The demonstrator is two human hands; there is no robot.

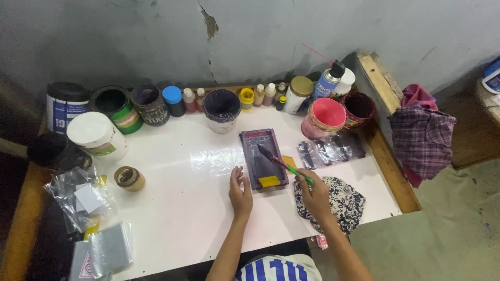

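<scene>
While my right hand [314, 193] grips a green-handled brush [284, 165], fingers curled tight around the handle, its dark tip rests inside a small purple frame [263, 157] lying flat near the middle of the white table [182, 208]. My left hand [240, 192] lies flat on the table touching the frame's left edge, fingers straight and close together. The inside of the frame already looks coated dark, apart from a yellow strip [269, 181] at its near end, so I judge the brushing well under way but not finished, since the brush is in contact.

Counting what I see: one frame, one brush, one patterned cloth [341, 200] under my right wrist. Along the wall stand about six open or lidded tubs, among them a pink pot [324, 117] and a white lidded tub [96, 135], plus roughly eight small bottles [260, 95] and one spray can [328, 80]. One roll of tape [128, 178] sits to the left, clear plastic bags [83, 195] lie at the left edge, and a checked rag [422, 138] hangs off the right side.
</scene>
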